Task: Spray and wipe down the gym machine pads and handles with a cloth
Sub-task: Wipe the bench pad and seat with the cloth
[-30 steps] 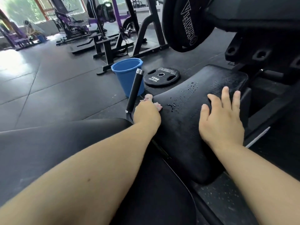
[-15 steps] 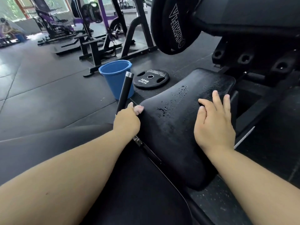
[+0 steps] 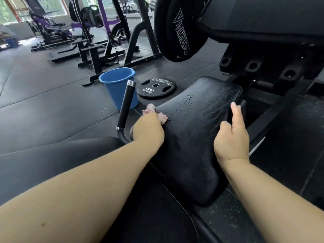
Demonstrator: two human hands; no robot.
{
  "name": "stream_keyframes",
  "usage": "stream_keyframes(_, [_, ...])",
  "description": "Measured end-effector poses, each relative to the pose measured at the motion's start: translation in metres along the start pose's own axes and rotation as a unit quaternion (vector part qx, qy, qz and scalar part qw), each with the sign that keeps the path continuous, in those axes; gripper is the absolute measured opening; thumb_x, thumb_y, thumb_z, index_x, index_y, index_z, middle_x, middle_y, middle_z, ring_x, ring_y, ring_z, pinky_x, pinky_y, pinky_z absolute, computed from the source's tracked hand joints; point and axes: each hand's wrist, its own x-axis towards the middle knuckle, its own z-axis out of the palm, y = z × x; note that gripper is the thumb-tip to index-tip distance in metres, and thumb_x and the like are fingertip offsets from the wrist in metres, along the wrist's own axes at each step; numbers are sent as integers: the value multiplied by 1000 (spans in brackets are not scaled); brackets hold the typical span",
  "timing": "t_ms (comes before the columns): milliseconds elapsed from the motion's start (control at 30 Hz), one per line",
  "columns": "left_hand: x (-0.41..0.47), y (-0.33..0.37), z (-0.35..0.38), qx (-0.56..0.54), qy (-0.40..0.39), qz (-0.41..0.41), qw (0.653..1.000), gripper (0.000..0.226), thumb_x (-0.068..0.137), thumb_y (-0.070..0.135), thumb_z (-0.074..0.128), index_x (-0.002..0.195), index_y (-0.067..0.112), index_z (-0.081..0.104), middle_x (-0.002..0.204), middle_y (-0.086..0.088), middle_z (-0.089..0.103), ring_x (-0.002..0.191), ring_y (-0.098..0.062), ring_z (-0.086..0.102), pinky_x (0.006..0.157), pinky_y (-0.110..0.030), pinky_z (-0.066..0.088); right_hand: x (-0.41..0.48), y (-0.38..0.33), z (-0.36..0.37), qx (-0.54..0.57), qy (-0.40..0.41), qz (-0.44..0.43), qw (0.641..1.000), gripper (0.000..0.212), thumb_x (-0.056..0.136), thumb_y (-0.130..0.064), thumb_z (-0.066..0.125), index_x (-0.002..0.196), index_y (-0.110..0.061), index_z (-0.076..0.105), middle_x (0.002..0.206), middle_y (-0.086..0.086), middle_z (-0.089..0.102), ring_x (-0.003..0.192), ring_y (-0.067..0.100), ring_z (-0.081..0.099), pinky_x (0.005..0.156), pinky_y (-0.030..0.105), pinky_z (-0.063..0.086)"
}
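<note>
On the dark gym floor a blue bucket stands just beside the handle. The left hand grips a pink cloth at the left edge of the wet pad; the right hand rests relaxed on its right edge.

**A:** What can be read on the small weight plate lying on the floor?

**B:** White print. It says "10 kg", and under that a smaller line, "22.05 lbs", which is only just legible. A brand word in outlined letters curves along the far edge. It is upside down from here and I cannot spell it out.

**A:** And the big plate hung on the gym machine?

**B:** Large outlined white letters, turned sideways. They start with a V and end in an O, but the middle is unclear. A smaller line beside them is too fine to read.
</note>
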Motion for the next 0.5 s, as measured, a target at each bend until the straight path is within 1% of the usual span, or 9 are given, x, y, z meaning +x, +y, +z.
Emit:
stream_keyframes(67, [-40,6,8,18,-5,126,992,26,102,27,38,118,22,58,118,-3,65,108,-29,59,89,-42,48,0,0,0,-22,-6,3,1000,59,100,-12,32,154,-33,26,163,-13,18,147,2,17,109,14,10])
stream_keyframes(133, [-83,3,13,8,-34,302,953,35,101,27,26,122,22,53,118,0,60,107,-26,56,88,-43,49,-2,-1,-1,-34,-11,1,999,59,100,-12,31,155,-31,25,163,-11,18,148,3,16,108,13,10])
stream_keyframes(200, [-89,-3,5,48,-117,415,901,54,89,19,19,129,16,54,125,-3,59,114,-25,53,94,-39,47,-3,-2,-3,-41,-14,-1,999,58,100,-13,31,155,-31,24,163,-12,17,148,3,16,108,13,10])
stream_keyframes(233, [-77,-7,4,59,-93,444,889,58,84,17,21,127,13,59,125,-5,62,115,-25,53,95,-36,46,-3,-2,-4,-45,-15,-3,999,58,101,-13,31,155,-32,24,163,-13,17,148,3,16,107,13,10])
stream_keyframes(300, [-39,-12,2,35,-39,360,931,57,88,13,26,137,13,55,134,-5,59,120,-27,53,100,-37,45,-2,-2,-3,-45,-15,-3,999,58,101,-14,30,155,-34,24,163,-15,16,148,3,16,107,14,11])
stream_keyframes(367, [3,-12,-4,1,-38,176,984,53,95,6,37,146,17,44,142,-4,53,126,-27,52,103,-37,44,-2,-2,-2,-40,-13,0,999,58,101,-15,30,155,-35,24,162,-18,16,147,2,16,107,15,11])
stream_keyframes(400, [16,-7,-5,-31,-34,92,995,50,96,4,43,144,17,47,138,-4,57,123,-26,55,99,-35,43,-2,-2,-2,-37,-12,1,999,58,100,-15,30,154,-36,24,162,-19,16,147,2,16,107,16,12])
stream_keyframes(467, [23,8,-2,-92,-2,26,995,40,96,8,47,132,20,59,122,-2,67,111,-24,61,92,-31,46,-2,-2,-2,-35,-9,2,999,58,100,-15,30,154,-35,25,162,-18,16,147,2,17,106,16,13])
stream_keyframes(500, [12,16,1,-108,12,54,993,37,95,10,45,125,20,64,114,1,70,105,-24,62,90,-30,47,-2,-2,-2,-37,-8,1,999,58,100,-14,30,154,-34,25,163,-16,17,147,3,18,106,15,13])
